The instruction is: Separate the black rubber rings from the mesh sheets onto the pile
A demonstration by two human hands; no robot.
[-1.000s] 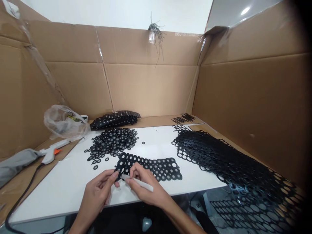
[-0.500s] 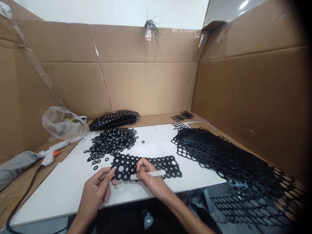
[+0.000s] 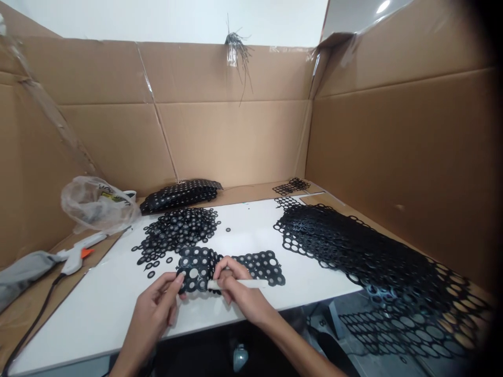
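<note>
A black strip of joined rings [image 3: 259, 264] lies near the front of the white board, its left part slightly raised and bunched near the middle. My left hand [image 3: 159, 301] pinches the strip's left edge between thumb and fingers. A white pen-like stick [image 3: 249, 284] is held in my right hand [image 3: 236, 285], its left end against the strip's lower middle. The fingers of my right hand also rest over the strip and hide part of it. Behind the strip sits a pile of small black rings [image 3: 181, 228], with a few loose ones beside it.
Black ring mesh sheets [image 3: 346, 241] are heaped at the right, hanging past the white board's edge [image 3: 78, 314]. A glue gun [image 3: 74, 256] with its cable and a plastic bag [image 3: 98, 204] are at the left. A black dotted bundle [image 3: 181, 195] lies behind. Cardboard walls [image 3: 236, 125] surround the board.
The view has shifted slightly. The strip's left part has lifted and tilted, and its middle is more bunched. Both hands keep their hold.
</note>
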